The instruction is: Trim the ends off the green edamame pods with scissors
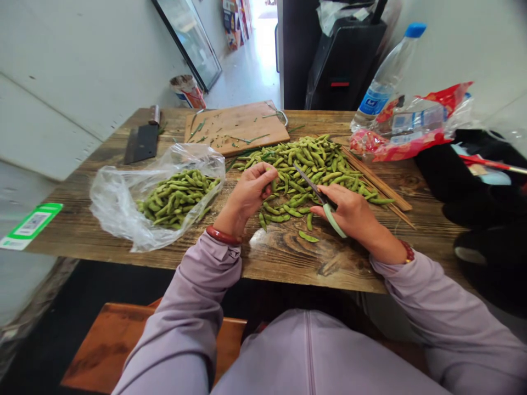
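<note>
My left hand (pixel 256 189) is pinched around a green edamame pod (pixel 274 185), partly hidden by the fingers. In my right hand (pixel 349 207) is a pair of scissors (pixel 307 178) with dark blades and pale green handles; the blades point up and left over the pods. Whether the blades are spread I cannot tell. A large heap of edamame pods (pixel 313 156) lies beyond and between both hands, with several loose pods (pixel 308 236) near the front. To the left, a clear plastic bag (pixel 119 192) lies open with more pods (pixel 181 197) in it.
A wooden cutting board (pixel 242 129) with green scraps lies at the back. Left of it is a cleaver (pixel 142 142). Wooden sticks (pixel 382 189) flank the heap. A water bottle (pixel 381 82), red plastic packaging (pixel 411 129) and black items (pixel 494 230) occupy the right side.
</note>
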Available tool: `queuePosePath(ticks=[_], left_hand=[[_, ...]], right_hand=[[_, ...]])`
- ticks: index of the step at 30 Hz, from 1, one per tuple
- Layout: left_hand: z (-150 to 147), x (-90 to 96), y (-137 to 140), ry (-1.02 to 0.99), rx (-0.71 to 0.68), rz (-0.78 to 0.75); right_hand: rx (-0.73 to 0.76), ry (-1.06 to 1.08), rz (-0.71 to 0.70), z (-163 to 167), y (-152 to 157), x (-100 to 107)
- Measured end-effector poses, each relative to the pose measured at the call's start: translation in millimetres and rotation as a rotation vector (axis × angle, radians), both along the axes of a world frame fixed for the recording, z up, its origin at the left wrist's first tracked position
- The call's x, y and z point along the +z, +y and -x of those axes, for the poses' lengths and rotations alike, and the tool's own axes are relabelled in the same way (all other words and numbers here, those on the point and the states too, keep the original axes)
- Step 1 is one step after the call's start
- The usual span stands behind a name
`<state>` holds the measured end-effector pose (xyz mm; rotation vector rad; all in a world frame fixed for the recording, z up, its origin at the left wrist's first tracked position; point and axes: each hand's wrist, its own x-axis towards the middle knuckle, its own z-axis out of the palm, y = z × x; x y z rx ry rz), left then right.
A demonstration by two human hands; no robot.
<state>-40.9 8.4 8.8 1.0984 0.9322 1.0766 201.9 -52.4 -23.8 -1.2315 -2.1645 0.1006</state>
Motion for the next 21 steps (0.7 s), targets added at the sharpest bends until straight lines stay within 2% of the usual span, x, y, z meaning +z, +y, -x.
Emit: queuePosePath(ticks=[4, 7, 9, 13, 15, 18, 21], left_hand=[[6, 3.4, 5, -0.050, 0.076, 0.061], [11, 2.3, 7, 0.068, 0.073, 0.008], [13, -0.7, 9, 0.280, 0.080, -0.096], [15, -7.6, 12, 0.938, 0.098, -0.393], [14, -9.8, 12, 1.203, 0.048, -0.440], [15, -11.7, 11, 1.405, -0.060, -0.426], [14, -13.2, 11, 1.448, -0.122, -0.447]], right_hand=[[-0.002, 0.004, 0.001, -1, 0, -2], [-0.003, -0.001, -0.001, -1, -1, -3], [0.002, -0.002, -0.005, -1, 0, -3], [0.008, -0.004, -0.010, -1, 0, -3], [0.011, -0.011, -0.009, -1, 0, -3], [0.013, -0.019, -0.015, -1, 0, -2], [0.012, -0.020, -0.018, -1, 0, -3]])
